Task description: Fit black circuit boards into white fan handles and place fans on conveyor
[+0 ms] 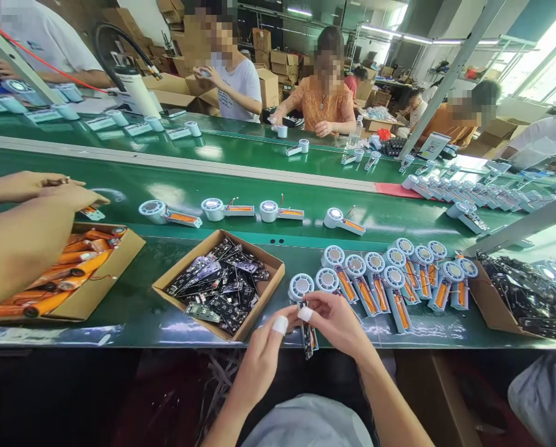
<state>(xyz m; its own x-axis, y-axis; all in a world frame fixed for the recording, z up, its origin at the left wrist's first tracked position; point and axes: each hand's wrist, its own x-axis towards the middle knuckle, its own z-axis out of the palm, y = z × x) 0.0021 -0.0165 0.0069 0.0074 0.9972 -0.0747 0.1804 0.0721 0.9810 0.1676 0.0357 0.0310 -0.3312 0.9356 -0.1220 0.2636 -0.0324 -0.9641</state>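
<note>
My left hand (264, 354) and my right hand (336, 320) meet at the near edge of the green bench. Both pinch a small black circuit board (307, 335) that hangs down between the fingertips, just below a white round fan unit (301, 287). White tape wraps one fingertip on each hand. A cardboard box of black circuit boards (219, 282) lies just left of my hands. A cluster of several white fan units with orange batteries (390, 279) lies to the right.
A co-worker's arm and hand (24, 230) reach over a box of orange batteries (80, 267) at left. Fan units (269, 211) ride the green conveyor belt (133, 180). Another box of boards (529, 298) stands far right. Several people work across the belt.
</note>
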